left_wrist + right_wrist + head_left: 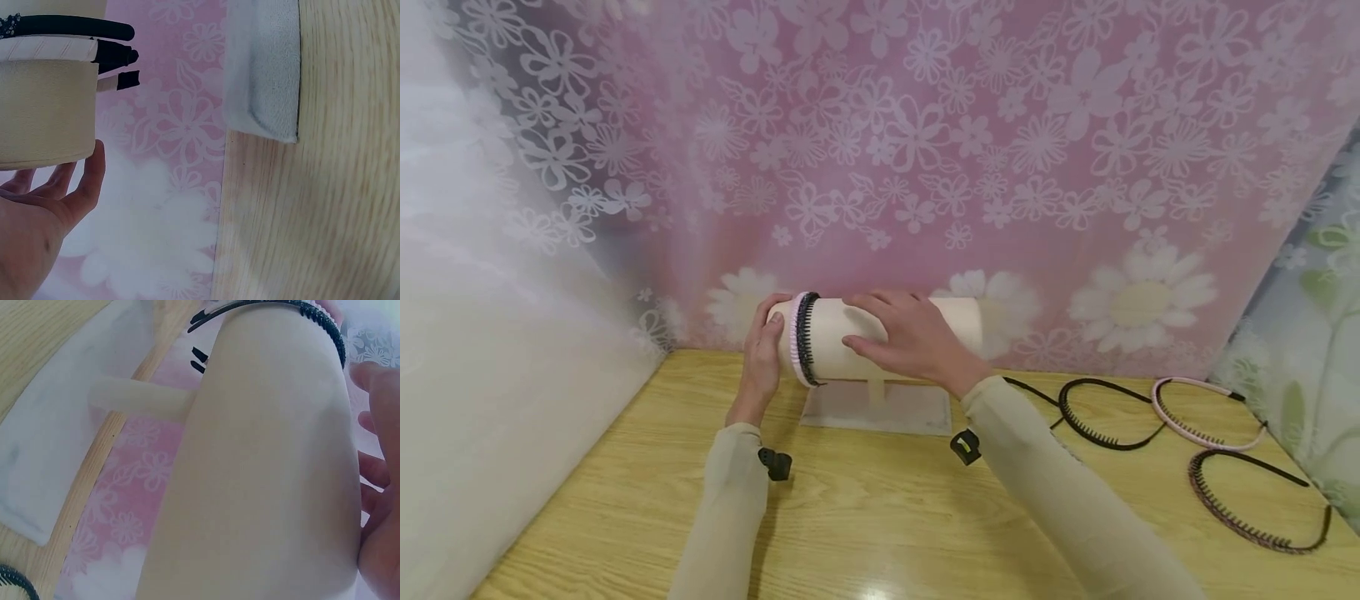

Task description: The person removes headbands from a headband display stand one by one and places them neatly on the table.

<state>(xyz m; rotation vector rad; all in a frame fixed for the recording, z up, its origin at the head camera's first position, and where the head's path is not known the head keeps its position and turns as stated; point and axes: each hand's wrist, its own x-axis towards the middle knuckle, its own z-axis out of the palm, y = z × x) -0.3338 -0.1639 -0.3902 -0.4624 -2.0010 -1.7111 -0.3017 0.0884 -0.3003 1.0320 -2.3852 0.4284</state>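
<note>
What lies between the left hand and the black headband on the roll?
Between left hand and black headband lie a bare strip of roll, then the pink headband, as the left wrist view shows.

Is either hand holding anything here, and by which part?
The left hand holds the cream cylinder by its left end, beside the headbands. The right hand, loosely open over the cylinder, appears to hold nothing.

remotely, i see the cream cylinder (831, 333) level on its stand (876, 410), one end held by the left hand (763, 360); just right of that grip, a pale pink headband (793, 342) and a dark toothed headband (805, 342) clasp it, side by side.
</note>
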